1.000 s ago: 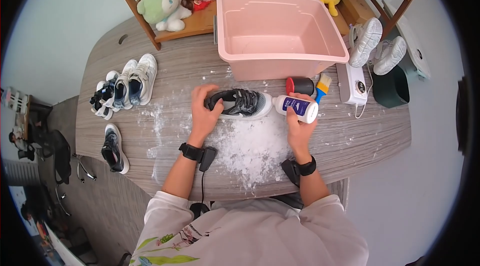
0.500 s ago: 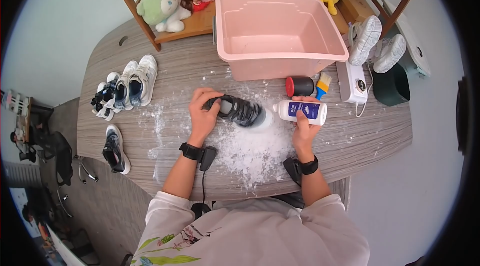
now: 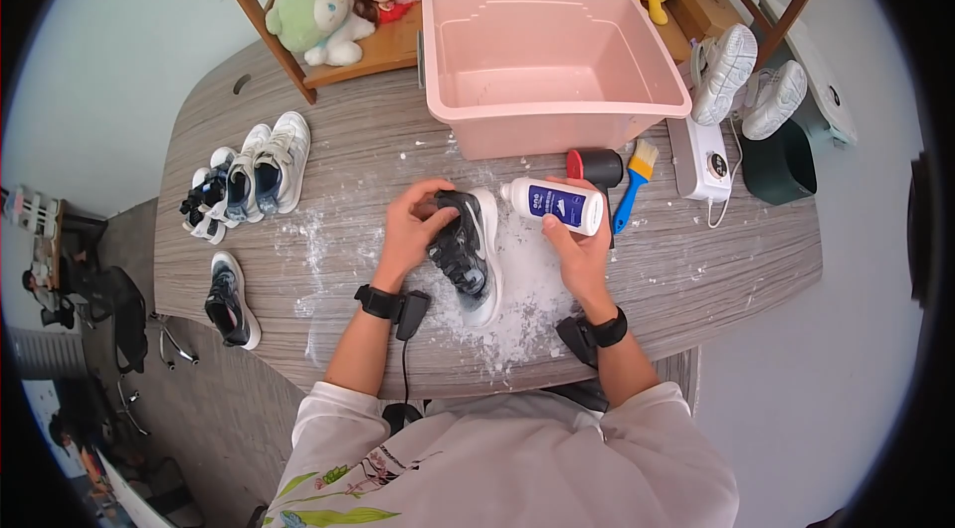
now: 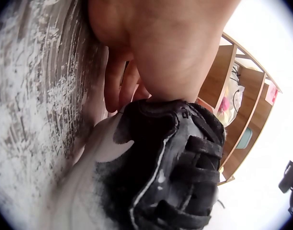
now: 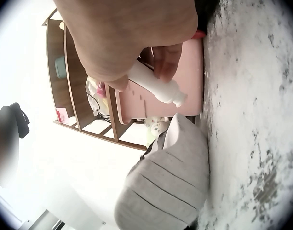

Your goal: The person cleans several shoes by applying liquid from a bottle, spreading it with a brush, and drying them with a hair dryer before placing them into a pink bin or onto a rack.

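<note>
A dark grey mesh sneaker with a white sole [image 3: 468, 248] is tipped on its side on the powder-dusted grey wooden table [image 3: 716, 250], gripped at the heel by the left hand [image 3: 413, 225]. A white plastic bottle with a blue label [image 3: 553, 205] is grasped by the right hand [image 3: 574, 252], nozzle just beside the sneaker's toe. A pink plastic tub [image 3: 547, 61] is seen behind.

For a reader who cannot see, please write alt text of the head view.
A person's left hand grips a dark sneaker on a powder-strewn wooden table, while the right hand holds a white bottle beside it. A pink tub stands behind.
</note>
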A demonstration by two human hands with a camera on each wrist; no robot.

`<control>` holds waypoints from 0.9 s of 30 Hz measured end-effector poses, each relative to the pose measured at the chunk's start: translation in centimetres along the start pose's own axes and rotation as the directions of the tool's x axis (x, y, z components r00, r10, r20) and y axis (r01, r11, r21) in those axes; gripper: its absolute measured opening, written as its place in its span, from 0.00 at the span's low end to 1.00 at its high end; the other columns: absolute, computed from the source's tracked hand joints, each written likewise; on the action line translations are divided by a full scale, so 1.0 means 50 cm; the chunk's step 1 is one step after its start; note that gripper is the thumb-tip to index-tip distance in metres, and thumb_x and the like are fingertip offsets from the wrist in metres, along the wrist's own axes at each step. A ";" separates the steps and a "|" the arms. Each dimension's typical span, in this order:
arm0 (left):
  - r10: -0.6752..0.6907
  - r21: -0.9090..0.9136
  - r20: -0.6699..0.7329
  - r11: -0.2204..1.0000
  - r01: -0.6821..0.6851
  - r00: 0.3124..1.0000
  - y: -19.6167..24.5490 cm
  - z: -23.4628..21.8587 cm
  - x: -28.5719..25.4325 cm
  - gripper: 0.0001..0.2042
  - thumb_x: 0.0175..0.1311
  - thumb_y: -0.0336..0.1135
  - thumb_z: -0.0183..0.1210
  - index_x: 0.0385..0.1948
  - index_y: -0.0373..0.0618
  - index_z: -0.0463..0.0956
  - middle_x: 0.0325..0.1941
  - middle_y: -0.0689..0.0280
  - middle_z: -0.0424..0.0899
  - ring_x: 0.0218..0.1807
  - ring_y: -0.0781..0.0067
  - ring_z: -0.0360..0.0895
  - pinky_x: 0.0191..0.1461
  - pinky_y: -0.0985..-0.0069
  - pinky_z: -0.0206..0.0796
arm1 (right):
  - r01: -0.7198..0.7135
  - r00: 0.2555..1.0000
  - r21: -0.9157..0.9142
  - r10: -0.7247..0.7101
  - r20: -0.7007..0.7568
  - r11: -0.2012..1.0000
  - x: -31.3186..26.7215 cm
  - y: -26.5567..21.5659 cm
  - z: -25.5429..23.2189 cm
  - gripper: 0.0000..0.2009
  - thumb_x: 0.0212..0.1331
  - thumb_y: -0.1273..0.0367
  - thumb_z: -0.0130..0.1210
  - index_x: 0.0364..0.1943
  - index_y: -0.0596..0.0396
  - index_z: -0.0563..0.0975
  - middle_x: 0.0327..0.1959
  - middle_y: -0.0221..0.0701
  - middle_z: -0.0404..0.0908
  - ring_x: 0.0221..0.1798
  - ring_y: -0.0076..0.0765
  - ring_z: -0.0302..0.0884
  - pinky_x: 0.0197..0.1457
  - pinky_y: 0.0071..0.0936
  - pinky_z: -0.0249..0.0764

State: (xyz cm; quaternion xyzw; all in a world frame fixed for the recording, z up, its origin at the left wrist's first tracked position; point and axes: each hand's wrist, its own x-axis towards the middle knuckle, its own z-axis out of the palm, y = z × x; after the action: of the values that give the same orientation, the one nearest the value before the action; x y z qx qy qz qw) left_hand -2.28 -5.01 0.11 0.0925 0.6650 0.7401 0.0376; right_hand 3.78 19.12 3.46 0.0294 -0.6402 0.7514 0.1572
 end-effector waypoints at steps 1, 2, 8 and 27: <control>-0.024 0.062 0.034 0.998 0.022 0.999 0.002 -0.003 -0.001 0.18 0.56 0.15 0.64 0.49 0.38 0.80 0.46 0.65 0.84 0.46 0.77 0.82 0.50 0.81 0.75 | 0.000 1.000 0.000 0.000 -0.001 1.000 0.001 0.000 0.001 0.23 0.61 0.76 0.62 0.59 0.61 0.67 0.62 0.42 0.76 0.57 0.30 0.76 0.61 0.28 0.74; -0.051 0.124 0.067 0.991 0.042 0.996 0.004 -0.004 -0.002 0.17 0.56 0.16 0.65 0.48 0.39 0.81 0.45 0.65 0.84 0.42 0.79 0.83 0.47 0.82 0.75 | -0.024 0.999 0.024 0.025 -0.023 0.999 0.001 -0.001 0.002 0.23 0.63 0.76 0.61 0.60 0.60 0.66 0.62 0.42 0.76 0.57 0.30 0.77 0.60 0.28 0.75; -0.055 0.104 0.194 0.994 0.035 0.979 0.011 0.005 -0.009 0.16 0.57 0.17 0.65 0.47 0.41 0.84 0.43 0.66 0.87 0.39 0.81 0.82 0.42 0.84 0.73 | -0.048 0.999 0.107 0.049 -0.007 0.993 0.000 0.020 -0.007 0.19 0.69 0.73 0.56 0.60 0.60 0.66 0.60 0.42 0.77 0.49 0.25 0.78 0.46 0.23 0.77; -0.068 0.129 -0.022 0.989 0.071 0.997 0.006 -0.003 -0.007 0.12 0.62 0.20 0.64 0.48 0.39 0.81 0.36 0.68 0.86 0.36 0.83 0.79 0.41 0.83 0.71 | 0.130 0.975 0.004 -0.129 0.179 0.992 -0.024 0.007 -0.003 0.21 0.59 0.79 0.60 0.56 0.62 0.67 0.57 0.49 0.78 0.59 0.38 0.77 0.65 0.36 0.73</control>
State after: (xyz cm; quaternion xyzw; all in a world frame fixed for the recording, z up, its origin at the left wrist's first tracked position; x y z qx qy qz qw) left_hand -1.93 -5.28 0.35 0.0649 0.7149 0.6943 0.0512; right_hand 4.86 18.96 2.83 0.1376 -0.6512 0.7315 0.1478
